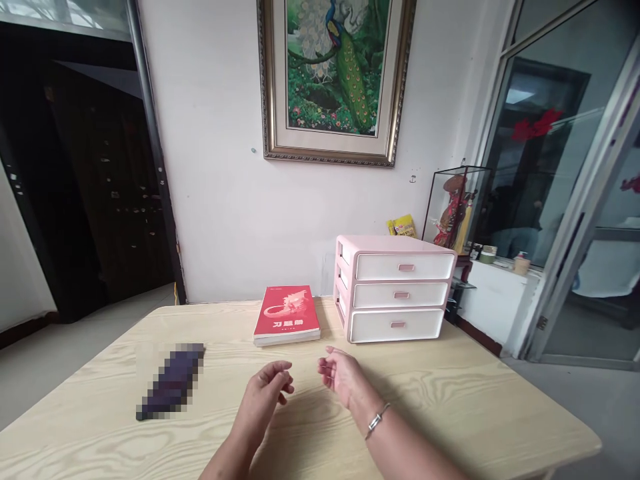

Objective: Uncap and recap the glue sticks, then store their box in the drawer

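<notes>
My left hand [267, 393] and my right hand [340, 375] hover just above the light wooden table [450, 400], close together, palms facing each other. The fingers of both are loosely curled and apart, and neither holds anything. A silver bracelet sits on my right wrist. A red book [287, 313] lies flat on the table a little beyond my hands. To its right stands a pink three-drawer organizer [395, 288] with all drawers closed.
A dark, blurred flat object [171, 381] lies on the table's left part. A framed peacock picture [335, 73] hangs on the wall behind. A glass case with a figurine [455, 207] stands on a white cabinet at right, beside glass doors.
</notes>
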`<move>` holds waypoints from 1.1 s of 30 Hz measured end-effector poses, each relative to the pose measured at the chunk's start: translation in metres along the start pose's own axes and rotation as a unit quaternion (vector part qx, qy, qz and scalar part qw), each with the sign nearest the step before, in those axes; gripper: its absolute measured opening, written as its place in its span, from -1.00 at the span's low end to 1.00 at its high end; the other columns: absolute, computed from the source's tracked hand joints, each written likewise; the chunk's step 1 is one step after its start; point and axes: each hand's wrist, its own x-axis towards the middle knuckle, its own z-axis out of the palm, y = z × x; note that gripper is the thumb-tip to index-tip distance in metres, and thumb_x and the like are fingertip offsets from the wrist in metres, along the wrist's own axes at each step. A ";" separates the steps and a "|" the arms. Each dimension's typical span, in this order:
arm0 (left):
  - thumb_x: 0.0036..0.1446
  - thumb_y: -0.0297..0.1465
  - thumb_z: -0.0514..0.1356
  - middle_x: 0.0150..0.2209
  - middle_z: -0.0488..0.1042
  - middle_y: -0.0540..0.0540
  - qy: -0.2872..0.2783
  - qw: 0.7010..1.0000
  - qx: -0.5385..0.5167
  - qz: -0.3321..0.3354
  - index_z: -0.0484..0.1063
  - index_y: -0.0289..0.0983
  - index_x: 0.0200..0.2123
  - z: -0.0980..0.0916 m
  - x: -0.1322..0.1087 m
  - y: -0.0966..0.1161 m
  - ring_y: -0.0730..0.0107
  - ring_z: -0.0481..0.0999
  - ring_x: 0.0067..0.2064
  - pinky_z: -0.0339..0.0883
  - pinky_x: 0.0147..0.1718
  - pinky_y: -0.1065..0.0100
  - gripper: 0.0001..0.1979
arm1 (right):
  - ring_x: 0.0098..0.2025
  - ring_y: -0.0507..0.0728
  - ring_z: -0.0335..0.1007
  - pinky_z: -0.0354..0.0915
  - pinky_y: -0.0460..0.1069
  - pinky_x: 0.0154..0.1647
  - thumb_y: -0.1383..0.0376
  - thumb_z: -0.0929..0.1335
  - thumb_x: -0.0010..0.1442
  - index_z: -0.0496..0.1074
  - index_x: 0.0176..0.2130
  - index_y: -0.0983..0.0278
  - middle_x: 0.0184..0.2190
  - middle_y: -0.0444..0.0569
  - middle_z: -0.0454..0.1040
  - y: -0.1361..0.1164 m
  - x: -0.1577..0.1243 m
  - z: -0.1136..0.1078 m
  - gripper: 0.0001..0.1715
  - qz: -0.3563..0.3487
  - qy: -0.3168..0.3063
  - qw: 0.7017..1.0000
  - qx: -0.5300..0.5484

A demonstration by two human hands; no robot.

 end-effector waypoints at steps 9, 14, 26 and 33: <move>0.04 -0.52 0.24 -0.41 0.42 0.02 -0.184 0.928 -0.276 0.169 -0.05 -0.05 0.37 -0.043 -0.011 0.119 0.49 0.39 -0.46 0.28 -0.48 0.45 -0.13 | -0.46 0.02 0.35 0.21 -0.10 -0.46 0.46 0.35 -0.02 0.03 0.33 0.10 -0.43 -0.17 0.48 -0.080 -0.085 0.090 -0.01 -0.063 -0.409 0.902 0.123; 0.06 -0.56 0.18 -0.55 0.30 0.12 -0.297 0.854 -0.288 0.316 -0.32 0.11 0.38 -0.060 -0.035 0.157 0.59 0.10 -0.65 0.08 -0.69 0.57 -0.01 | -0.66 -0.04 -0.01 0.00 -0.12 -0.64 0.28 0.43 0.12 -0.06 0.37 -0.05 -0.64 -0.31 0.26 -0.112 -0.111 0.094 -0.01 -0.156 -0.531 0.822 0.133; 0.04 -0.54 0.18 -0.63 0.16 0.18 -0.336 0.831 -0.273 0.348 -0.39 0.18 0.36 -0.067 0.012 0.144 0.59 -0.04 -0.67 0.05 -0.71 0.62 0.03 | -0.69 -0.05 -0.22 -0.11 -0.11 -0.67 0.21 0.45 0.12 0.01 0.34 -0.11 -0.70 -0.36 0.07 -0.103 -0.072 0.103 -0.06 -0.183 -0.504 0.833 0.136; -0.03 -0.62 0.10 -0.58 0.23 0.14 -0.337 0.837 -0.301 0.310 -0.39 0.17 0.36 -0.064 0.034 0.133 0.57 -0.05 -0.63 0.02 -0.67 0.61 0.05 | -0.67 -0.05 -0.22 -0.11 -0.11 -0.64 0.25 0.45 0.11 -0.03 0.35 -0.14 -0.69 -0.36 0.10 -0.104 -0.055 0.101 -0.02 -0.182 -0.500 0.835 0.140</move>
